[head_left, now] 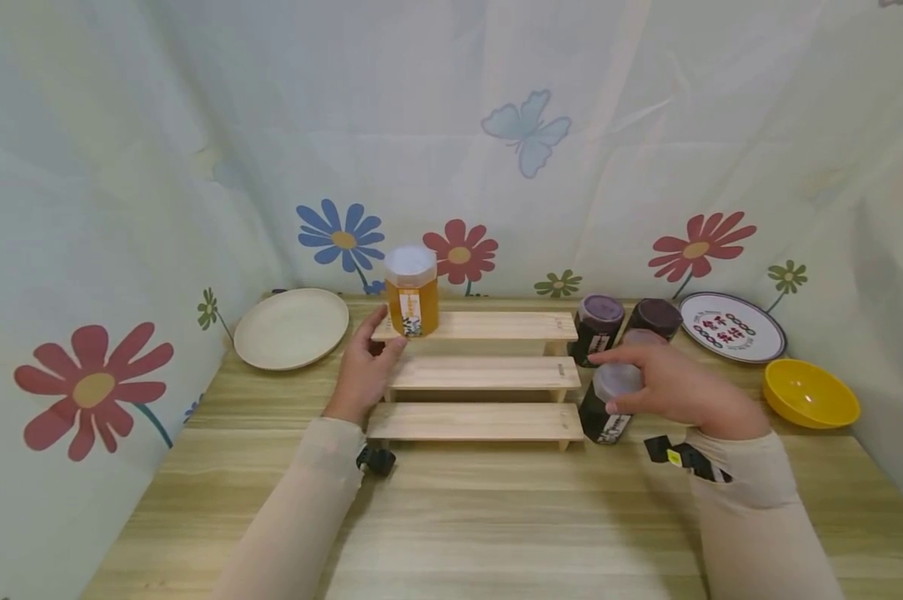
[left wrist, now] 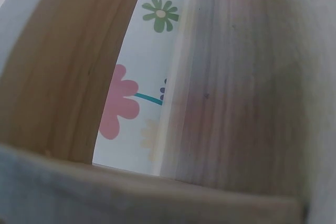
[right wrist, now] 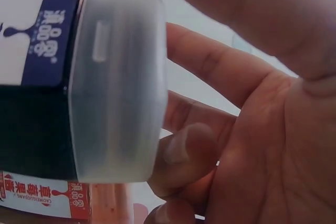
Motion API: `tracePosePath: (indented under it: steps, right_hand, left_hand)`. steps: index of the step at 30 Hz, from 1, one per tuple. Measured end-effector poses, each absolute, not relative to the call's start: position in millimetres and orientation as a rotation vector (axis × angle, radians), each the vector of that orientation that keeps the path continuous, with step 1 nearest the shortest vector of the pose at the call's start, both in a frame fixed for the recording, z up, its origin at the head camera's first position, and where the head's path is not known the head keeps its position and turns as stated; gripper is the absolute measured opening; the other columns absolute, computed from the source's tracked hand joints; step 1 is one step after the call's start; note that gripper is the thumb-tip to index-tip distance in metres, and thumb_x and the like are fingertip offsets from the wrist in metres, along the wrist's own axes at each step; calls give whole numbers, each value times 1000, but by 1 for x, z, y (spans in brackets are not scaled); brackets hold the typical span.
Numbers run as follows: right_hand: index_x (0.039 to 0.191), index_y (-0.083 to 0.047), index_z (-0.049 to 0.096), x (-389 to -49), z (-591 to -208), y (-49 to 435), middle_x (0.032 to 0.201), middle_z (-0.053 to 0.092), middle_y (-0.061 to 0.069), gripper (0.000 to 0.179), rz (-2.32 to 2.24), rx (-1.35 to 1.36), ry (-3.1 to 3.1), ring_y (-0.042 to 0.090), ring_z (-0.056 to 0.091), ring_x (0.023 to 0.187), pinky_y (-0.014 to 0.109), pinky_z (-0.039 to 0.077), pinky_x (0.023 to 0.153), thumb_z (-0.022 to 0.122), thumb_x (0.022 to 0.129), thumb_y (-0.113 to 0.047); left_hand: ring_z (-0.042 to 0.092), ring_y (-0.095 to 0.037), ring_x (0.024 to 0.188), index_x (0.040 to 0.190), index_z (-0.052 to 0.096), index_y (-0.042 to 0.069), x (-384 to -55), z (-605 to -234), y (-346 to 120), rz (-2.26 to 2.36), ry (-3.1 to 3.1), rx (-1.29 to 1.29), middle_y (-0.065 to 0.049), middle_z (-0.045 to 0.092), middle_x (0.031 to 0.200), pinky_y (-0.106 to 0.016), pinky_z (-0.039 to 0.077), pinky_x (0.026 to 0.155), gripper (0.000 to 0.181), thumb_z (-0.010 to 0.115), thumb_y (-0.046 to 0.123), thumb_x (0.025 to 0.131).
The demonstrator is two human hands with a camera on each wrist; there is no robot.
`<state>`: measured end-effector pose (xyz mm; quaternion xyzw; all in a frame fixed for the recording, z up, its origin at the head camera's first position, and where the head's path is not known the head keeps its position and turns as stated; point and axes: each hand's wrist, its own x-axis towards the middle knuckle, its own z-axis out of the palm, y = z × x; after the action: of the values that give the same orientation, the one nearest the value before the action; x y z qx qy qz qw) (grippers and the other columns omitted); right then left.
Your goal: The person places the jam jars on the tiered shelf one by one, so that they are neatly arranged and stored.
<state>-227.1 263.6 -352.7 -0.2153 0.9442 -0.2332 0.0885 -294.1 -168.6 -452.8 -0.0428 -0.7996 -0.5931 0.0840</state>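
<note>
A three-tier wooden rack [head_left: 481, 421] stands mid-table. At its left end is my left hand [head_left: 361, 371], thumb and index finger parted beside a jar of amber contents [head_left: 413, 312] on the top tier. That hand's fingers are out of sight in the left wrist view, where wooden boards [left wrist: 236, 93] loom close. Right of the rack, my right hand [head_left: 669, 379] holds a dark jar [head_left: 604, 412] by its frosted lid [right wrist: 118, 87], thumb at the front and fingers around the far side. A strawberry jam jar [right wrist: 44, 195] shows beside it in the right wrist view.
Behind the right hand stand a purple-lidded jar [head_left: 599, 321] and another dark jar [head_left: 654, 317]. A cream plate [head_left: 292, 329] lies back left. To the right are a patterned plate [head_left: 732, 327] and a yellow bowl [head_left: 810, 396]. A flowered curtain [head_left: 421, 125] closes off the back.
</note>
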Motion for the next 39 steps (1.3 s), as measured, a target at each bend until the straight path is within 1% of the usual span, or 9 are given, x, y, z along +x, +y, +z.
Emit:
tracePosePath:
  steps: [5, 8, 10, 12, 16, 20, 24, 30, 39]
  right_hand:
    - [144, -14, 66, -227, -352, 268, 141, 60, 23, 63, -664, -622, 2809, 35, 58, 114, 49, 56, 89, 89, 86, -26]
    - [143, -13, 68, -225, -351, 272, 141, 63, 20, 64, -647, -609, 2825, 31, 62, 111, 46, 56, 89, 90, 85, -26]
    - [142, -11, 67, -225, -351, 275, 140, 64, 20, 64, -668, -610, 2815, 29, 63, 109, 43, 56, 88, 90, 85, -25]
    - [143, -12, 68, -224, -351, 276, 140, 64, 19, 64, -677, -593, 2802, 27, 63, 107, 40, 56, 86, 91, 84, -25]
    - [147, -16, 65, -226, -352, 277, 144, 59, 22, 69, -679, -568, 2755, 27, 61, 107, 37, 55, 83, 91, 83, -26]
    - [148, -20, 64, -229, -354, 277, 145, 59, 23, 69, -637, -568, 2764, 29, 60, 110, 38, 54, 85, 90, 84, -27]
    - [146, -20, 65, -231, -357, 277, 142, 59, 23, 67, -655, -555, 2771, 29, 59, 108, 38, 53, 85, 90, 84, -25]
    - [145, -21, 66, -232, -359, 277, 140, 60, 20, 68, -652, -547, 2784, 27, 59, 104, 37, 53, 82, 91, 82, -25]
    - [145, -15, 65, -235, -359, 277, 140, 58, 24, 70, -644, -573, 2788, 32, 58, 106, 41, 55, 83, 93, 81, -25]
  left_hand:
    - [62, -31, 121, 166, 35, 27, -295, -454, -169, -1763, -2394, -132, -6, 39, 167, -45, 51, 99, 67, 65, 33, 107]
    - [62, -31, 120, 166, 35, 27, -295, -454, -169, -1756, -2395, -139, -5, 40, 167, -45, 51, 98, 67, 65, 33, 107]
    - [61, -31, 119, 166, 36, 27, -295, -454, -169, -1755, -2393, -142, -6, 41, 166, -45, 51, 98, 67, 65, 34, 107]
    - [61, -31, 119, 166, 35, 27, -295, -454, -169, -1747, -2398, -141, -7, 41, 166, -45, 51, 98, 67, 65, 34, 107]
    - [61, -31, 119, 166, 35, 27, -295, -455, -169, -1752, -2398, -135, -8, 42, 165, -44, 51, 96, 67, 65, 34, 107]
    - [62, -30, 116, 166, 36, 28, -295, -455, -169, -1759, -2397, -126, -9, 46, 161, -40, 52, 93, 67, 65, 34, 106]
    - [62, -30, 113, 166, 36, 26, -296, -456, -171, -1747, -2393, -146, -10, 49, 159, -38, 51, 90, 67, 65, 34, 107]
    - [61, -30, 113, 166, 35, 24, -298, -458, -172, -1750, -2389, -154, -8, 47, 161, -39, 51, 91, 67, 65, 34, 107]
    - [61, -30, 115, 167, 34, 23, -299, -459, -171, -1743, -2406, -143, -6, 45, 163, -40, 50, 93, 68, 64, 35, 107]
